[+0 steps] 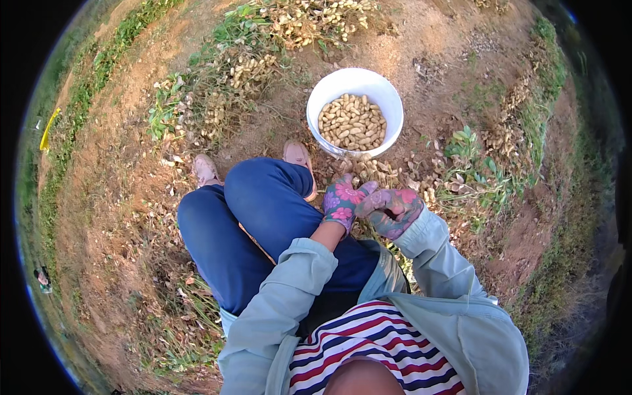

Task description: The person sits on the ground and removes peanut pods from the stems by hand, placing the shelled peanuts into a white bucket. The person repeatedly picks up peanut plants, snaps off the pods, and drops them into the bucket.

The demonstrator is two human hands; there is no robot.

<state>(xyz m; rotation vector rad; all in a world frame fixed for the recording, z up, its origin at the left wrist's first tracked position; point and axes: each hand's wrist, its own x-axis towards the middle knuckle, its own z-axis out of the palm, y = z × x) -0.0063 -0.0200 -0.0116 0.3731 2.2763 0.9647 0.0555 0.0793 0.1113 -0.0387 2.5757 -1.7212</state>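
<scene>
My left hand (342,201), in a purple and grey glove with pink flowers, is beside my right knee. My right hand (393,210) wears a matching glove, and its fingers are curled. The fingertips of both hands meet over dried peanut plants (375,170); whether anything is pinched between them is hidden. Just beyond the hands stands a white plastic bucket (355,81), upright on the soil. Unshelled peanuts (353,123) cover its bottom. Some plant stems (364,229) show below my hands.
Pulled peanut plants with pods lie in a heap (237,89) to the bucket's left and another pile (316,22) behind it. More leafy plants (486,173) lie at right. My shoes (298,157) rest close to the bucket. A yellow object (49,129) lies far left.
</scene>
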